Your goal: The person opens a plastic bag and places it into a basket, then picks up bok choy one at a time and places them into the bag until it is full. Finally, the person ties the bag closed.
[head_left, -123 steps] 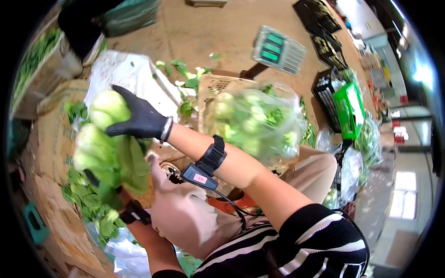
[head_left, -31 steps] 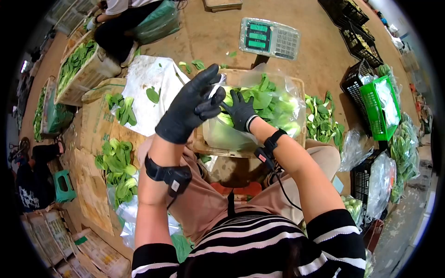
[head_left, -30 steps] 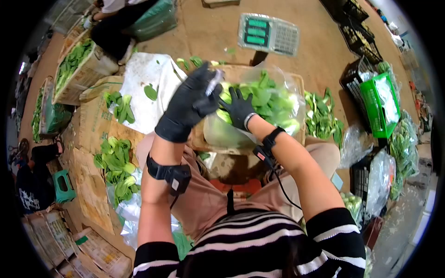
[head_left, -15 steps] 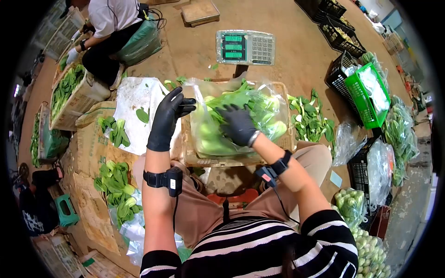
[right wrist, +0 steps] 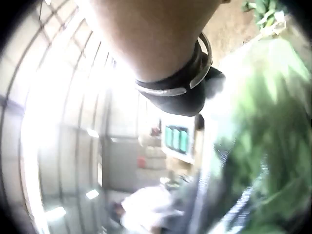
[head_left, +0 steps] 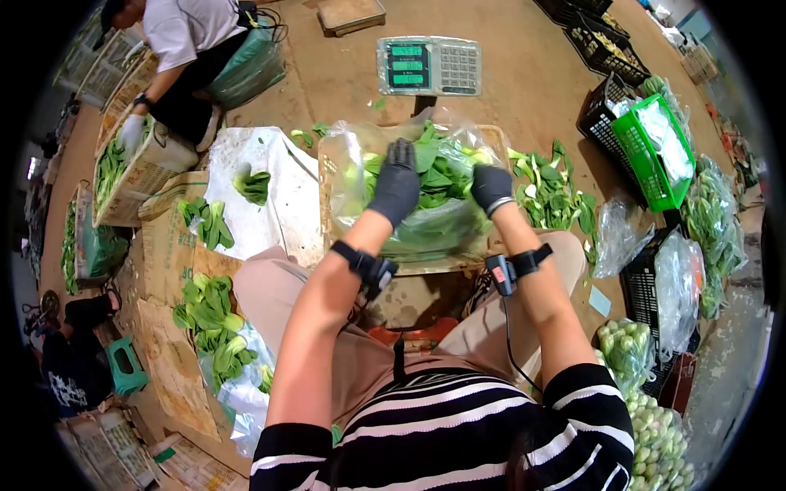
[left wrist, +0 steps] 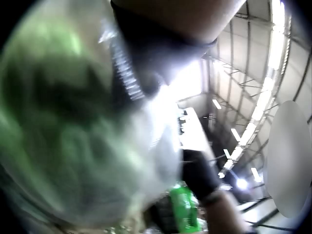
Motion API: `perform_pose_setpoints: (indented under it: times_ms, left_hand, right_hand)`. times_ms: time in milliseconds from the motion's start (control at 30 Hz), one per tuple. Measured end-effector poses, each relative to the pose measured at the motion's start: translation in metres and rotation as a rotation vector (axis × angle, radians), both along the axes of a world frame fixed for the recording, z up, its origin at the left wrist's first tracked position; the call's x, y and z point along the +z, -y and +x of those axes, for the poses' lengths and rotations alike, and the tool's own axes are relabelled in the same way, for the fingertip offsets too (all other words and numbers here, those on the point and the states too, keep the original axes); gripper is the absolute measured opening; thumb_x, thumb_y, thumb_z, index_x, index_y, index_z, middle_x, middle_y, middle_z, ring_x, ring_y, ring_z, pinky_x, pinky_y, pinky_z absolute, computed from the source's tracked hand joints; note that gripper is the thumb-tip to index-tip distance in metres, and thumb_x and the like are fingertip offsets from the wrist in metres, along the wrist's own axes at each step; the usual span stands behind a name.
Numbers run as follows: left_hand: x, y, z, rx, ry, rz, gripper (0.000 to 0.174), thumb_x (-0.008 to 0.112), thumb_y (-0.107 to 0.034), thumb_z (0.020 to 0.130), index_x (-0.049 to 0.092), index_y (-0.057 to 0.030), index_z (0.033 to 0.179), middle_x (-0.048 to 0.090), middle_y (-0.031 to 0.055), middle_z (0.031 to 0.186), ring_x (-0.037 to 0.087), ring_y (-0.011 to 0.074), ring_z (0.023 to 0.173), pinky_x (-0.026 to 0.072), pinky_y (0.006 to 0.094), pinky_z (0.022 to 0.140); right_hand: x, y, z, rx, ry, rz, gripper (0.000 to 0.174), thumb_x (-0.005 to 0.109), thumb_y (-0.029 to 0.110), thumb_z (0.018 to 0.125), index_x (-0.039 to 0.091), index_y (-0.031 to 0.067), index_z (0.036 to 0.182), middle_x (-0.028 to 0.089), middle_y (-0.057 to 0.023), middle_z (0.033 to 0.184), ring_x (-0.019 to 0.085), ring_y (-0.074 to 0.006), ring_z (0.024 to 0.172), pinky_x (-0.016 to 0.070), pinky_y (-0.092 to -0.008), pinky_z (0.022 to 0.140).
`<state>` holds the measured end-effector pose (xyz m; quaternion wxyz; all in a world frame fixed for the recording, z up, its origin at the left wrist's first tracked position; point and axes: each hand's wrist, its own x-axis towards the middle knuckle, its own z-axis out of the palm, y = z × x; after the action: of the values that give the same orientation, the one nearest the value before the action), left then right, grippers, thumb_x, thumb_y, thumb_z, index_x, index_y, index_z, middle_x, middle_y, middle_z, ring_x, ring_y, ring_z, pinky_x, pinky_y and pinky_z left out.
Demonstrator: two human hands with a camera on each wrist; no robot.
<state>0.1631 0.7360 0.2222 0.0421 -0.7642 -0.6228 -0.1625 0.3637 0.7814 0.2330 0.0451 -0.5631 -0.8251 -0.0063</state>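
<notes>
Leafy greens (head_left: 442, 168) fill a clear plastic bag (head_left: 426, 237) inside a tan crate (head_left: 327, 184). My black-gloved left hand (head_left: 396, 186) lies over the left part of the greens, fingers straight and close together. At the bag's right side, my gloved right hand (head_left: 492, 187) has curled fingers and appears to grip the plastic edge; its fingertips are hidden. The left wrist view shows the blurred bag (left wrist: 83, 141) beside my left glove (left wrist: 151, 53), with the right glove (left wrist: 197, 173) beyond. In the right wrist view, my right glove (right wrist: 180, 100) meets the bag's edge.
Behind the crate stands a scale display (head_left: 430, 65). Loose greens lie on a white sheet (head_left: 282, 184), on the left (head_left: 213, 315) and right of the crate (head_left: 548, 188). A green basket (head_left: 655, 155) tops black crates at right. Another person (head_left: 184, 41) works at back left.
My left hand has moved right, from beside the bag onto the greens. My right hand has moved off the greens to the bag's right edge. A small bunch now shows on the white sheet.
</notes>
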Motion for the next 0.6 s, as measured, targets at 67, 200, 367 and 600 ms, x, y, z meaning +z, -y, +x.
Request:
perform_pose_setpoints:
  times_ms: [67, 200, 367, 600]
  left_hand:
    - [-0.036, -0.005, -0.015, -0.045, -0.039, -0.250, 0.071, 0.056, -0.037, 0.073, 0.028, -0.0037, 0.129, 0.024, 0.0249, 0.132, 0.023, 0.0396, 0.122, 0.0180, 0.0474, 0.100]
    - [-0.044, 0.002, -0.009, -0.069, -0.138, -0.407, 0.071, 0.054, -0.044, 0.074, 0.025, -0.0161, 0.132, 0.017, 0.0149, 0.138, 0.015, 0.0393, 0.125, 0.0142, 0.0516, 0.100]
    - [-0.077, 0.002, -0.010, -0.022, 0.071, -0.246, 0.068, 0.055, -0.033, 0.075, 0.024, -0.0147, 0.133, 0.014, 0.0139, 0.139, 0.019, 0.0389, 0.124, 0.0204, 0.0500, 0.099]
    - [0.126, 0.144, -0.032, -0.243, 0.862, 0.039, 0.039, 0.056, -0.020, 0.080, 0.048, -0.0041, 0.115, 0.058, 0.0164, 0.097, 0.057, 0.0284, 0.086, 0.0451, 0.0352, 0.076]
  right_hand:
    - [0.035, 0.002, 0.038, -0.139, -0.445, 0.052, 0.015, 0.052, 0.015, 0.070, 0.063, 0.0073, 0.078, 0.061, -0.0145, 0.067, 0.059, -0.0257, 0.063, 0.0438, -0.0335, 0.057]
    - [0.028, 0.026, 0.090, -0.362, -1.640, -0.451, 0.014, 0.048, 0.003, 0.073, 0.057, -0.0016, 0.083, 0.061, -0.0099, 0.082, 0.058, -0.0203, 0.075, 0.0464, -0.0279, 0.066]
    - [0.041, 0.023, 0.077, -0.125, -1.858, -0.065, 0.014, 0.048, 0.007, 0.080, 0.052, -0.0013, 0.091, 0.058, -0.0131, 0.091, 0.056, -0.0204, 0.089, 0.0448, -0.0306, 0.079]
    - [0.077, 0.052, 0.031, 0.244, -0.800, 0.494, 0.079, 0.073, 0.018, 0.064, 0.029, -0.0037, 0.127, 0.035, -0.0194, 0.129, 0.038, -0.0294, 0.115, 0.0280, -0.0374, 0.097]
